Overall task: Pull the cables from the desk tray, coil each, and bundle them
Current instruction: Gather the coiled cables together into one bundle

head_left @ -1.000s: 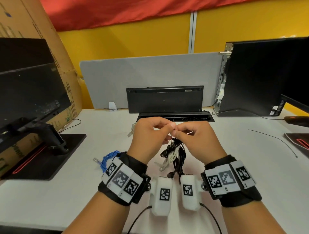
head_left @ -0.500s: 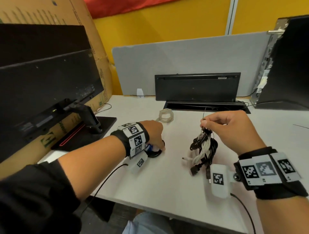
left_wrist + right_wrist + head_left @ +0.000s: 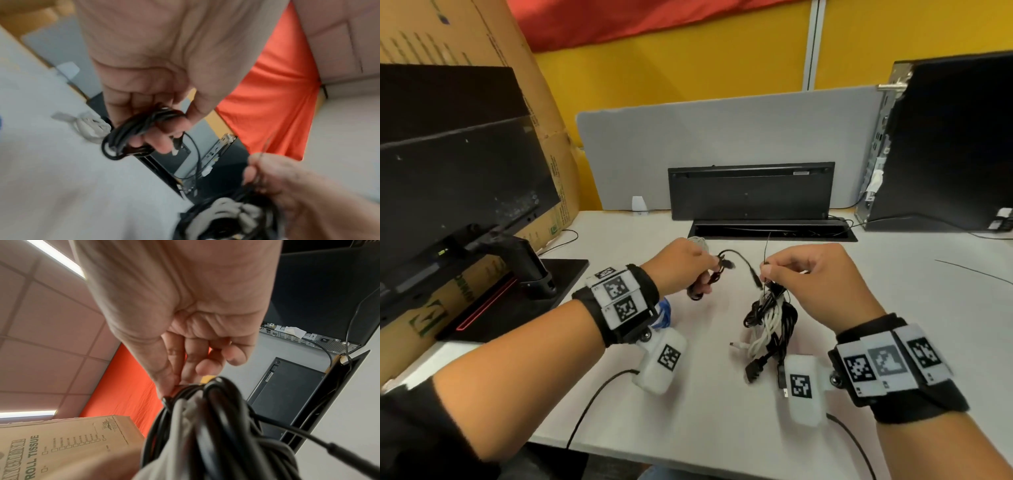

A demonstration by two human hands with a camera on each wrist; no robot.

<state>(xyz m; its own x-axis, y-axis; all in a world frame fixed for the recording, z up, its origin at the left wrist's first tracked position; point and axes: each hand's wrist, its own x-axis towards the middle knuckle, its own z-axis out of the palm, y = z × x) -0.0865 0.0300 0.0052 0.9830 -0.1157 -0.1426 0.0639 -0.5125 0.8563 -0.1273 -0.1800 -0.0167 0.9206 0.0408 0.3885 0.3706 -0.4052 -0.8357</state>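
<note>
My left hand (image 3: 702, 277) grips a small coiled black cable (image 3: 703, 286) just above the desk; its loose end (image 3: 743, 262) arcs toward my right hand. In the left wrist view the fingers (image 3: 162, 134) curl round that black coil (image 3: 127, 138). My right hand (image 3: 768, 272) pinches a thin black tie at the top of a bundle of black and white cables (image 3: 770, 325), whose lower end rests on the desk. The right wrist view shows the thumb and fingers (image 3: 174, 382) nipping the bundle (image 3: 205, 418) at its top. The desk tray (image 3: 774, 231) lies open behind.
A white coil (image 3: 697, 241) lies behind my left hand and a blue cable (image 3: 664, 313) under my left wrist. A monitor stand (image 3: 517, 294) sits at left, a computer tower (image 3: 945, 144) at right, a thin loose wire (image 3: 976, 270) on the desk at right.
My left hand left the bundle, picked the black coil up from the desk at left, and carried it right toward the bundle. My right hand kept its pinch on the bundle's tie.
</note>
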